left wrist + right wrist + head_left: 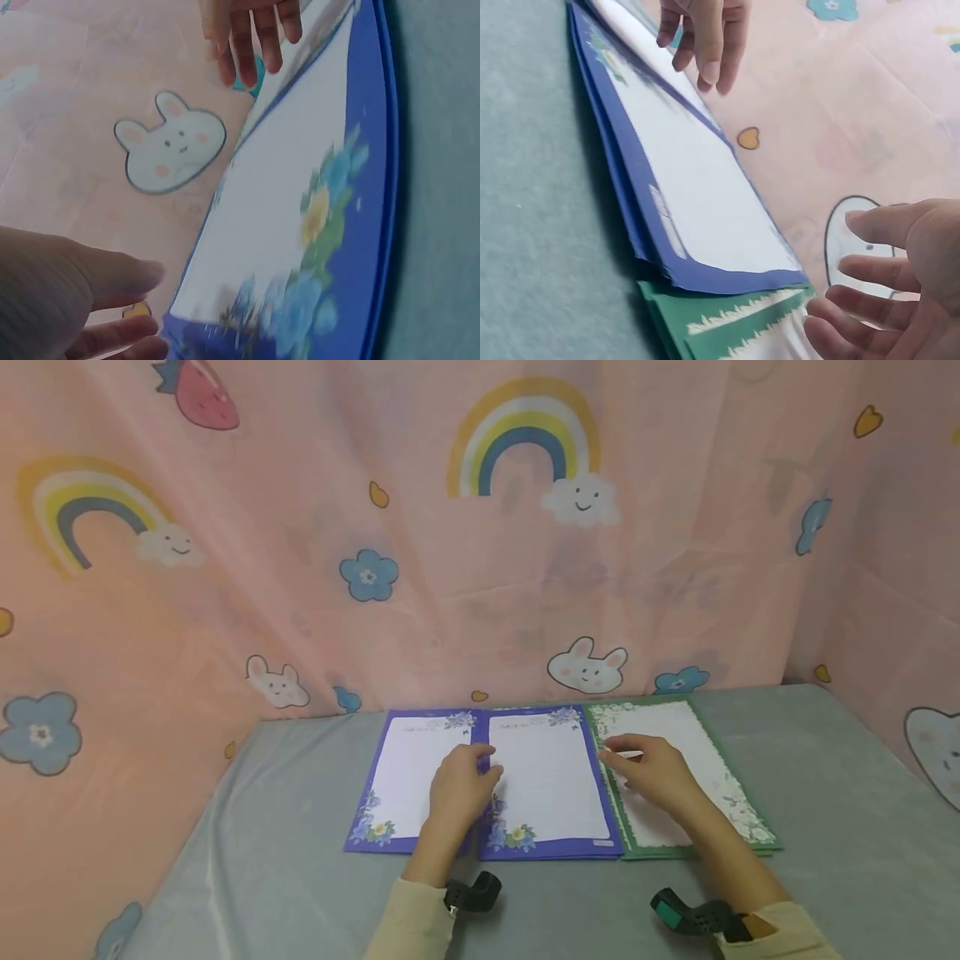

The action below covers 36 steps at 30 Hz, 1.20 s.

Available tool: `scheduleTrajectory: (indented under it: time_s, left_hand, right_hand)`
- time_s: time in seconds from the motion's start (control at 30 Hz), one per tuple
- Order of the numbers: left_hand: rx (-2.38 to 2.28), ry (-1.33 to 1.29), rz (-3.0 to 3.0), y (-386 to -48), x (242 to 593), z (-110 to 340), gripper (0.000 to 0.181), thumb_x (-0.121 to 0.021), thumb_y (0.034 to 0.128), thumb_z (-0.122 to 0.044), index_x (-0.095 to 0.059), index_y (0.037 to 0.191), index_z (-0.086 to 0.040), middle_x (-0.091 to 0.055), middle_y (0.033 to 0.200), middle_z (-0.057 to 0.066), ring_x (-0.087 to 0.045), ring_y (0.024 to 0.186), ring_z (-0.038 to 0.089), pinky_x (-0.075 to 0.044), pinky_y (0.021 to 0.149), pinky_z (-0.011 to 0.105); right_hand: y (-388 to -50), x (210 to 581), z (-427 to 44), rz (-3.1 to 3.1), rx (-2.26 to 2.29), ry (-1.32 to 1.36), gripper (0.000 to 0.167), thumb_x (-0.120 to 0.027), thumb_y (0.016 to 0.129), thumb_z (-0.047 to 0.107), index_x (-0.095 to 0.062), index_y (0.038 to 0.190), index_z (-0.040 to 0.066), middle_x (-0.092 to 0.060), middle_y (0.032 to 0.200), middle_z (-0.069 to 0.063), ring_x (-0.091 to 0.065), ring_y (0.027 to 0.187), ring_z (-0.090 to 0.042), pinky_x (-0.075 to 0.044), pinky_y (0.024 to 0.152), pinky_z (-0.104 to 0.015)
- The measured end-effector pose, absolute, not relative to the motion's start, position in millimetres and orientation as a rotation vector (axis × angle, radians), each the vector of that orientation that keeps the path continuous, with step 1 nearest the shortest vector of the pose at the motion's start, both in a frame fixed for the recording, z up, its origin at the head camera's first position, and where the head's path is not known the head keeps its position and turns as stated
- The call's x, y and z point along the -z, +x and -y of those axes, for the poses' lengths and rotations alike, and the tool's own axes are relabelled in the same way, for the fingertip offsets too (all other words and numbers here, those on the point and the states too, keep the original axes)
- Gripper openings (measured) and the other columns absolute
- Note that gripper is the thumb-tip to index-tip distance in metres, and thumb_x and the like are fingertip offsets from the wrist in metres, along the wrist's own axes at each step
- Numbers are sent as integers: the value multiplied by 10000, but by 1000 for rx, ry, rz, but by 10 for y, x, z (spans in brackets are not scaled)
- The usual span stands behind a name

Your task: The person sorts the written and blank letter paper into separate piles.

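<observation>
Two blue-bordered sheets with flower corners lie side by side: the left sheet (pixel 405 777) and the middle sheet (pixel 551 785). A green-bordered sheet (pixel 660 810) with white flowers lies on the right, partly under the middle one's edge. My left hand (pixel 461 785) hovers over the seam between the blue sheets, fingers loosely bent and holding nothing. My right hand (pixel 656 772) hangs above the green sheet's left part, also holding nothing. In the right wrist view, the blue sheets (pixel 697 187) show several stacked layers at the edge, and my right hand (pixel 900 285) has its fingers spread.
A grey cloth (pixel 292 827) covers the table under the sheets. Behind stands a pink curtain (pixel 465 602) printed with rainbows, rabbits and flowers. Each wrist carries a black strap device, one on the left (pixel 474 892) and one on the right (pixel 697 917).
</observation>
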<state>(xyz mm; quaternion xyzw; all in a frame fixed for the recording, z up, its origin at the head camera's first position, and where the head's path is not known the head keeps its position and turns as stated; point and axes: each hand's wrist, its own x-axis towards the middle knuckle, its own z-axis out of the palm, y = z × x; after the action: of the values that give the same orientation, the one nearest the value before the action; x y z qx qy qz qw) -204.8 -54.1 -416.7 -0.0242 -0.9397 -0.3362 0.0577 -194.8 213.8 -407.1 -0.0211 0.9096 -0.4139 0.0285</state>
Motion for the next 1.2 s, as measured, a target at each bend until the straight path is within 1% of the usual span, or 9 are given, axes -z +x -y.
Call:
scheduleTrajectory:
  time_s: [0.13, 0.27, 0.33, 0.43, 0.53, 0.67, 0.9, 1.1, 1.2]
  left_hand:
    - [1047, -69, 2860, -2045, 4198, 650, 357, -789, 853, -174, -730, 1193, -82, -733, 1206, 126, -694, 918, 270, -564, 862, 457]
    - [1077, -83, 2891, -2043, 4242, 688, 416, -814, 825, -170, -714, 1210, -50, -724, 1220, 145, -684, 1099, 331, -532, 981, 494]
    - [1074, -95, 2900, -2045, 4270, 689, 436, -829, 805, -165, -712, 1205, -38, -724, 1206, 153, -665, 1156, 351, -518, 1005, 503]
    - [1068, -99, 2901, -2047, 4296, 683, 449, -840, 789, -161, -714, 1202, -38, -725, 1170, 149, -670, 1111, 340, -524, 979, 500]
    - [1052, -86, 2902, -2051, 4307, 676, 450, -846, 781, -163, -718, 1197, -48, -729, 1123, 131, -676, 1045, 311, -537, 934, 485]
    - [1053, -59, 2891, -2057, 4316, 672, 439, -850, 779, -158, -724, 1191, -76, -742, 1056, 97, -682, 967, 269, -549, 876, 454]
    - [1084, -66, 2872, -2057, 4322, 692, 406, -856, 771, -157, -740, 1157, -101, -740, 956, 44, -669, 874, 213, -544, 810, 415]
    - [1085, -75, 2875, -2059, 4325, 699, 388, -851, 779, -172, -744, 1145, -101, -740, 956, 44, -669, 873, 210, -540, 805, 414]
    - [1082, -76, 2883, -2061, 4329, 705, 383, -846, 785, -180, -744, 1145, -101, -744, 973, 49, -675, 898, 220, -541, 826, 426]
  right_hand:
    - [-1936, 4115, -2070, -2793, 1262, -76, 523, -620, 994, 393, -619, 1331, -7, -621, 1360, -265, -666, 1161, -419, -615, 786, -399]
    - [-1923, 4158, -2027, -2821, 1230, -76, 511, -627, 991, 389, -640, 1298, -20, -648, 1322, -260, -655, 1172, -428, -606, 827, -441]
    - [-1917, 4178, -2009, -2841, 1220, -55, 495, -630, 990, 374, -647, 1286, -23, -661, 1302, -256, -651, 1176, -433, -595, 856, -468]
    - [-1911, 4196, -1978, -2870, 1213, -17, 479, -635, 986, 348, -649, 1278, -31, -673, 1281, -256, -654, 1168, -435, -577, 896, -504]
    - [-1909, 4200, -1944, -2860, 1247, 3, 458, -655, 973, 322, -656, 1264, -32, -680, 1257, -269, -701, 1066, -400, -594, 840, -471]
    - [-1917, 4220, -1915, -2837, 1296, 10, 413, -694, 942, 270, -675, 1238, -18, -698, 1218, -264, -726, 873, -269, -581, 696, -338]
    - [-1959, 4301, -1911, -2880, 1366, -3, 445, -767, 881, 187, -666, 1271, -1, -730, 1122, -215, -714, 961, -305, -577, 850, -451]
    - [-1966, 4306, -1894, -2870, 1400, 54, 388, -775, 880, 163, -697, 1237, 31, -772, 961, -150, -708, 853, -204, -530, 748, -290]
    - [-1960, 4293, -1894, -2862, 1387, 79, 382, -775, 888, 189, -702, 1230, 36, -783, 938, -153, -719, 857, -213, -518, 728, -292]
